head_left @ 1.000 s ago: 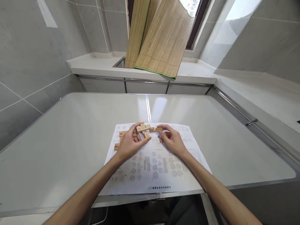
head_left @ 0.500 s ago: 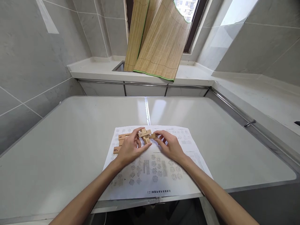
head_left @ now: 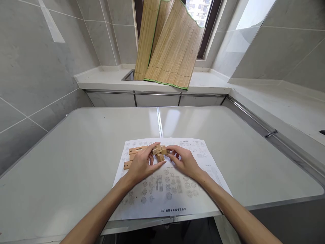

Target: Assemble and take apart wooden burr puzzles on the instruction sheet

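Note:
Over the printed sheet (head_left: 162, 203), my left hand (head_left: 142, 164) grips a cluster of interlocking wooden puzzle pieces (head_left: 159, 149) between thumb and fingers. From the other side, my right hand (head_left: 184, 158) pinches the end of a notched wooden puzzle piece (head_left: 165, 151), which touches the cluster. How far it fits into the cluster I cannot make out. Loose wooden pieces lie left of my left hand: a marked one with a slot (head_left: 134, 150) at the back and another marked one (head_left: 127, 165) nearer me. My left hand partly covers them.
The sheet with small diagrams lies at the near edge of a white folding table (head_left: 76, 176), which has a seam (head_left: 159, 122) down its middle. Behind it runs a white ledge (head_left: 101, 79) with a folded bamboo mat (head_left: 175, 47) leaning by the window. Tiled walls stand either side.
The piece in my right hand has come closer against the cluster, and the cluster has turned slightly. The whole view has shifted a little.

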Motion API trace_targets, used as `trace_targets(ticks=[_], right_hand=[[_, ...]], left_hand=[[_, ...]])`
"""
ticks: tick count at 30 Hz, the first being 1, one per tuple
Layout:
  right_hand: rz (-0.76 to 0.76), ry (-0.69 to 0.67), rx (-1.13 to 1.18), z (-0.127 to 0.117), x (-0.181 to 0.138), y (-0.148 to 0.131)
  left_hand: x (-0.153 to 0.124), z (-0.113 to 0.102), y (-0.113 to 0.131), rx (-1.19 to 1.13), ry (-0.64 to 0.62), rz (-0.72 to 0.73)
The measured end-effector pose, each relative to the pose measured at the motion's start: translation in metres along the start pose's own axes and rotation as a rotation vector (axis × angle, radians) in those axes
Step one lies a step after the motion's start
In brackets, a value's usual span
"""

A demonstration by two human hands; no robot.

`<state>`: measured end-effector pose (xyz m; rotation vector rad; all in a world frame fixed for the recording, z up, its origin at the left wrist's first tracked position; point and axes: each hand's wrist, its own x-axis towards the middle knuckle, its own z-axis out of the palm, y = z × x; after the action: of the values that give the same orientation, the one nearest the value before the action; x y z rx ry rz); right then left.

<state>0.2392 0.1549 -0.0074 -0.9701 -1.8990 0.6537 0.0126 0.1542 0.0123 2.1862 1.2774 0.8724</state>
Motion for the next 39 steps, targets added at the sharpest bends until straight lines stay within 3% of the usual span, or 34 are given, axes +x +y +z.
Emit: trace_targets(ticks=[14, 20, 26, 30, 36, 39], right_hand=[[0.048, -0.086, 0.061, -0.004, -0.001, -0.006], [0.075, -0.076, 0.123, -0.004, -0.001, -0.007], [0.208, -0.116, 0.277, -0.007, 0.003, -0.007], [0.242, -0.155, 0.259, -0.006, 0.005, -0.005], [0.335, -0.282, 0.385, -0.010, 0.005, -0.006], [0.344, -0.280, 0.419, -0.012, 0.005, -0.006]], left_hand=[[0.000, -0.003, 0.000, 0.133, 0.001, 0.131], [-0.002, -0.002, 0.002, 0.008, -0.036, 0.147], [-0.001, 0.000, 0.008, -0.125, -0.024, 0.071], [0.001, -0.003, 0.013, -0.206, -0.059, 0.056], [-0.001, -0.004, 0.016, -0.211, -0.097, 0.077], [-0.003, -0.003, 0.016, -0.209, -0.115, 0.098]])
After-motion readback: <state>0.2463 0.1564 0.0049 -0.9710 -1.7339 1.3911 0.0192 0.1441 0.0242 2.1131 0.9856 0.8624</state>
